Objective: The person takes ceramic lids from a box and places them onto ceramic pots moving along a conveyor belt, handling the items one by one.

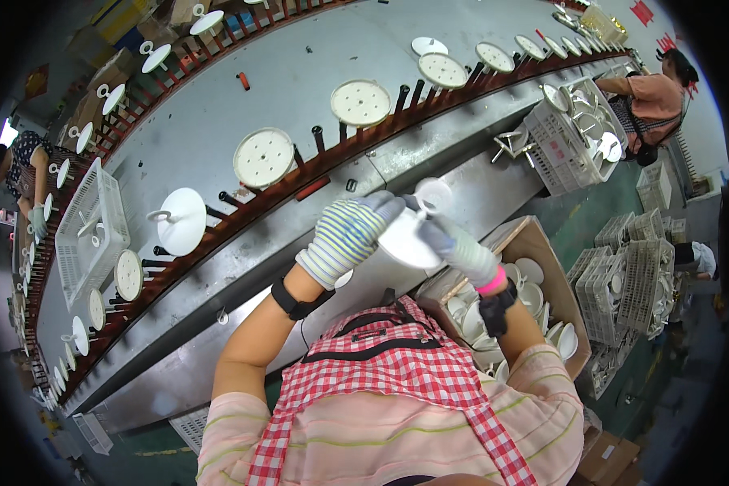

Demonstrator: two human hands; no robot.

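Observation:
Both my hands wear striped work gloves and meet over the metal work surface in front of me. Between them is a white disc with a ring-shaped handle [410, 245], slightly smeared by motion. My left hand [350, 233] is closed at the disc's upper left edge, near the stem. My right hand [462, 249] grips the disc's right side, its fingers blurred. Just below my right forearm, a cardboard box [565, 279] holds many similar white parts. Part of another white piece [343, 279] shows beneath my left wrist.
Beyond the surface runs a curved conveyor rail [344, 152] with upright black pegs, several bearing white discs [264, 157]. White plastic crates of parts [555, 146] stand at the right. One person [654, 105] works at the far right, another [34, 166] at the far left beside a white crate [93, 235].

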